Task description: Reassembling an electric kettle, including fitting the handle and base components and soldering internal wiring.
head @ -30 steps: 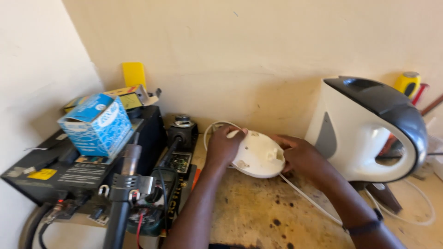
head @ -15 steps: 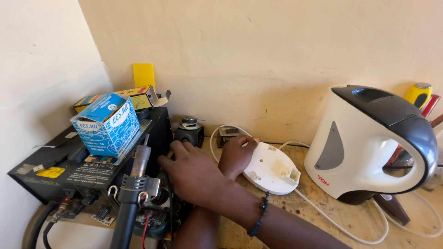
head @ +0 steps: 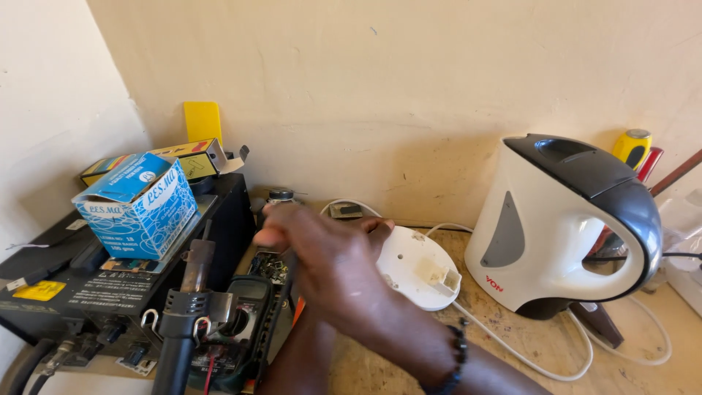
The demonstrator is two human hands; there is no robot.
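A round white kettle base [head: 413, 256] lies on the worn bench with a small white connector block on its upper face. My left hand [head: 376, 228] is mostly hidden behind my right; its fingers grip the base's left rim. My right hand [head: 329, 263], with a beaded bracelet on the wrist, crosses over to the left. Its curled fingers hover above a dark multimeter [head: 245, 307], closed on a thin dark tool [head: 287, 281] that sticks out below the hand. A white and black electric kettle [head: 556, 219] stands just right of the base.
A black bench unit [head: 88, 285] at left carries a blue carton [head: 139, 205]. In front of it a soldering handle [head: 186, 307] stands in a holder. The base's white cord [head: 526, 358] loops around the kettle. A yellow-handled tool [head: 632, 146] leans on the wall behind it.
My right hand left the base's right side and swung left over the multimeter, where it now hovers a little higher. My left hand stays at the base's rim. The view has shifted right.
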